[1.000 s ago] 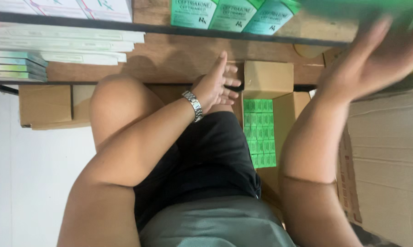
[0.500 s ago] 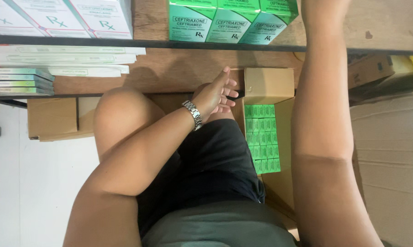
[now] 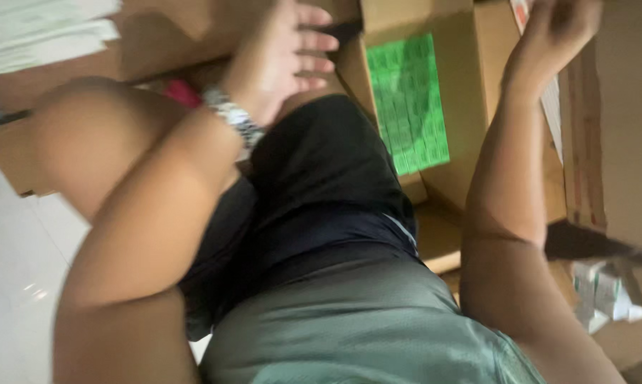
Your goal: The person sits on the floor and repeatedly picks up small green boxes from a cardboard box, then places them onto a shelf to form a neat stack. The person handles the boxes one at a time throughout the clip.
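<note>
open cardboard carton, rows of green boxes inside, seemingly upright

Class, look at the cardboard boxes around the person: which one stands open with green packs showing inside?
The open cardboard box in the middle, between the left hand and the right hand. It alone shows rows of green packs; the other cartons show only plain brown sides.

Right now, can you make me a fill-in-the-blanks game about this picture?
1. The small boxes packed in the open cardboard carton are ____ in colour.
2. The wristwatch sits on the person's ____ arm.
3. The person's shorts are ____.
4. The right hand is raised over a ____ carton.

Missing words: green; left; black; cardboard
</note>
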